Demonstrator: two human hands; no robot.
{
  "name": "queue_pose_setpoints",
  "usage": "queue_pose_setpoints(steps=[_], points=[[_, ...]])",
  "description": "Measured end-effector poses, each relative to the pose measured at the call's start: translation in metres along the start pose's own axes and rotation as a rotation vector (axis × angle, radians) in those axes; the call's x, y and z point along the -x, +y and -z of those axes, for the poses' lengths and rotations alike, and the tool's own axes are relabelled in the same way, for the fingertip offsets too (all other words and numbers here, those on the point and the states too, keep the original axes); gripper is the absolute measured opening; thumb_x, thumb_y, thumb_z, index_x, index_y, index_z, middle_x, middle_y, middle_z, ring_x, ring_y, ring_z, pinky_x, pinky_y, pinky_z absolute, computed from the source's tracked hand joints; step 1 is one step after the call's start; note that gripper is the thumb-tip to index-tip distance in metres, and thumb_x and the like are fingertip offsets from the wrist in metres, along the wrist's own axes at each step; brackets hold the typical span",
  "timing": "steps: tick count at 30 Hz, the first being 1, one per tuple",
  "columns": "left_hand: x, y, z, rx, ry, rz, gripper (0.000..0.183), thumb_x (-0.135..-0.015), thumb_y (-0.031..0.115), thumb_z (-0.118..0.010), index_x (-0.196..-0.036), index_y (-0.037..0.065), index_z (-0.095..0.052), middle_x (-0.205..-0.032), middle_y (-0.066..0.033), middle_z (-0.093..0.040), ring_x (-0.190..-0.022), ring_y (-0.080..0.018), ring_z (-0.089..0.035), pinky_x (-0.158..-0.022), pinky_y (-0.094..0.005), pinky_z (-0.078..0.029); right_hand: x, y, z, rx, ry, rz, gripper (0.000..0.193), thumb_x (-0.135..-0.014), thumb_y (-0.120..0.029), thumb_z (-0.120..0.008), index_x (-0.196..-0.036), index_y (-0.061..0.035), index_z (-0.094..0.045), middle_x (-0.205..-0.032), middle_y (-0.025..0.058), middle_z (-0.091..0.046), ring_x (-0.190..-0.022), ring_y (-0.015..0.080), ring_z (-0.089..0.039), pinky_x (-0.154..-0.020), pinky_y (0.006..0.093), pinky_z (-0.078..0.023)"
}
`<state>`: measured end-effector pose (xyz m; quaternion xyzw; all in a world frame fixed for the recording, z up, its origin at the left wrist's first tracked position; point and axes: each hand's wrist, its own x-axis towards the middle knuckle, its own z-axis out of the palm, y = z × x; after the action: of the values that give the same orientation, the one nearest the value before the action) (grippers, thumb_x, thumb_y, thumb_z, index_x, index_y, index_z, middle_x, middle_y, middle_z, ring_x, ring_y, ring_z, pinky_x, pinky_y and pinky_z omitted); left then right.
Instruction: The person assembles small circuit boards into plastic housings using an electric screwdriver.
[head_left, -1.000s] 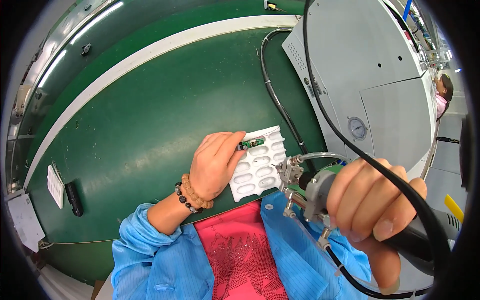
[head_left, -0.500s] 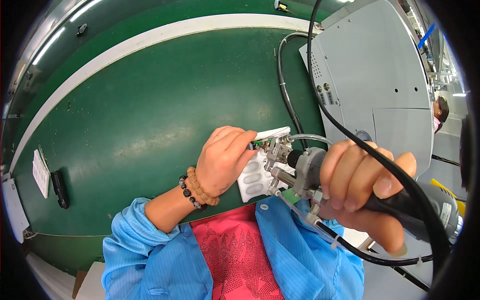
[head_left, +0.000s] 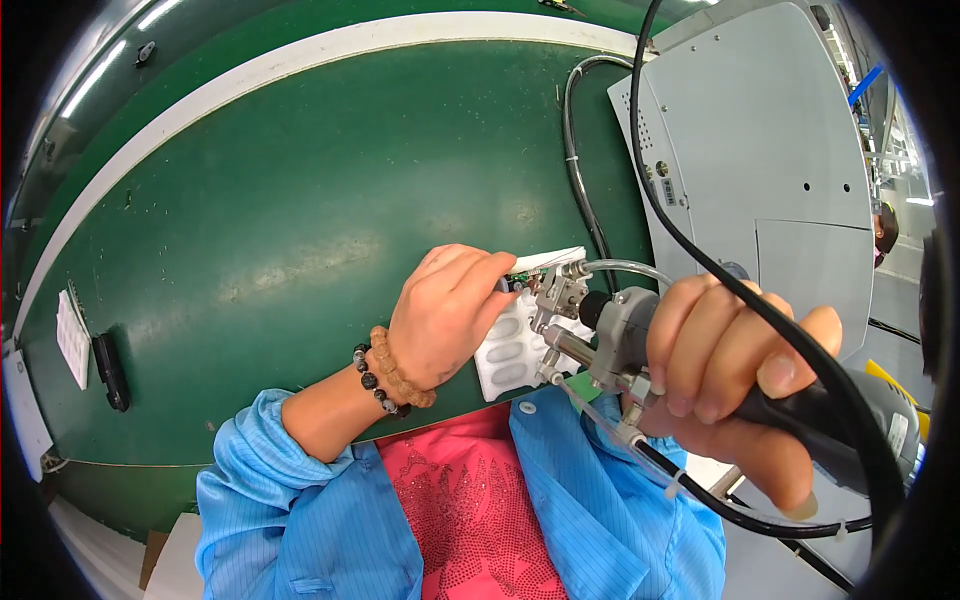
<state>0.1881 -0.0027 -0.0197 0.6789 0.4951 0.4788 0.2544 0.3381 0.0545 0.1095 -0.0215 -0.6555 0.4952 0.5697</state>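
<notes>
My left hand [head_left: 445,315], wearing beaded bracelets, has its fingers pinched on a small green circuit board part [head_left: 526,278]; the fingers cover much of it. Below that part lies a white moulded tray [head_left: 505,378] with oval hollows. My right hand [head_left: 715,350] is wrapped round the dark handle of a powered screwdriver [head_left: 630,330], held sideways. Its metal nose [head_left: 556,298] reaches left to the circuit board part; whether the tip touches it I cannot tell. A clear feed tube [head_left: 630,267] joins the nose.
On the right stands a large grey machine housing [head_left: 760,140]. A black hose [head_left: 573,170] runs along the green table [head_left: 300,200], and a black cable [head_left: 655,210] hangs across the right hand. At far left lie a black oblong object [head_left: 111,372] and a white pad [head_left: 72,340].
The whole view has shifted slightly. Both hands keep their holds, and the screwdriver's nose stays by the circuit board part.
</notes>
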Motion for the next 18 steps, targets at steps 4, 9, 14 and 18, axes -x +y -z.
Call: queue_pose_setpoints(steps=[4,9,14,18], points=[[-0.0003,0.0004,-0.0003,0.004,0.000,-0.005,0.038,-0.065,-0.001,-0.077,-0.100,0.001,-0.063,-0.089,-0.0120,-0.066,-0.083,-0.0303,-0.063,-0.075,-0.0379,-0.051,0.0000,0.0014,0.0001,-0.001,-0.007,0.010,0.061,-0.079,-0.060,-0.067,-0.103,-0.0069,-0.049,-0.066,-0.0009,-0.053,-0.051,0.0089,-0.052,-0.047,0.0226,-0.044],[0.0009,-0.0008,-0.0007,0.001,0.017,-0.013,0.038,-0.065,-0.001,-0.077,-0.101,0.001,-0.063,-0.088,-0.0120,-0.066,-0.083,-0.0302,-0.063,-0.075,-0.0381,-0.051,0.0013,0.0012,-0.0024,0.022,0.004,-0.012,0.061,-0.079,-0.059,-0.068,-0.104,-0.0070,-0.049,-0.066,-0.0013,-0.053,-0.051,0.0088,-0.053,-0.047,0.0227,-0.044],[0.0001,0.0001,-0.0020,0.013,0.013,-0.014,0.038,-0.065,-0.001,-0.077,-0.100,0.002,-0.063,-0.088,-0.0120,-0.066,-0.082,-0.0302,-0.063,-0.073,-0.0378,-0.051,0.0020,0.0012,-0.0039,0.032,0.019,-0.033,0.058,-0.080,-0.057,-0.068,-0.102,-0.0074,-0.048,-0.065,-0.0016,-0.052,-0.050,0.0086,-0.052,-0.046,0.0223,-0.043],[0.0003,0.0002,-0.0025,0.024,0.027,-0.011,0.038,-0.065,-0.001,-0.077,-0.100,0.002,-0.064,-0.087,-0.0120,-0.065,-0.080,-0.0300,-0.063,-0.071,-0.0373,-0.051,-0.0006,0.0032,-0.0060,0.021,0.018,-0.056,0.051,-0.083,-0.053,-0.067,-0.096,-0.0087,-0.046,-0.063,-0.0022,-0.050,-0.048,0.0073,-0.048,-0.045,0.0217,-0.040]])
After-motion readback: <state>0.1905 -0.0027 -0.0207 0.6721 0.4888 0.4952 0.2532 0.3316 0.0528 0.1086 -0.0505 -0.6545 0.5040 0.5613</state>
